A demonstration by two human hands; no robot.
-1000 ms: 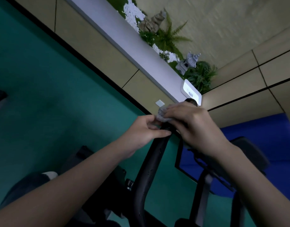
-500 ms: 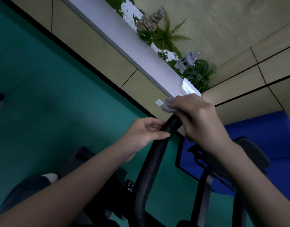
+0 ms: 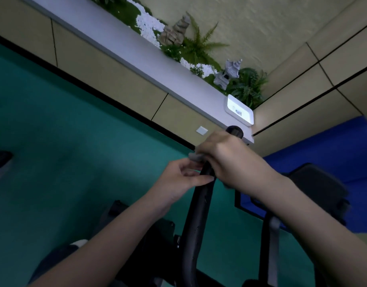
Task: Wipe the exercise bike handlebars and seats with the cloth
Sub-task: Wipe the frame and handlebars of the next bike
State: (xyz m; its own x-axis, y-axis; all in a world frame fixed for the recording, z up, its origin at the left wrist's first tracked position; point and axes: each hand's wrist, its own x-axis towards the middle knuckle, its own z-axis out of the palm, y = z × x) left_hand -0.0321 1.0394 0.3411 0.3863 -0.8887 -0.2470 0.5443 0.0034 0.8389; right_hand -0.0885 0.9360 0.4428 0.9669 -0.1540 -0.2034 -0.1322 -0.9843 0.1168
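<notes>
Poking out near the top of the black handlebar (image 3: 197, 214), the grey cloth (image 3: 196, 156) is sitting bunched under the right hand (image 3: 230, 160), which is clamping it tightly around the bar. Just below, the left hand (image 3: 178, 181) is pinching the bar between thumb and curled fingers. Green floor (image 3: 75, 152) is showing beneath, and a white ledge (image 3: 116, 52) is carrying ferns (image 3: 199, 46) behind.

Head-worn, tilted — looking down, close over handlebar (image 3: 196, 214)

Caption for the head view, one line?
The right hand clamps grey cloth round the handlebar; the left hand grips it below.
</notes>
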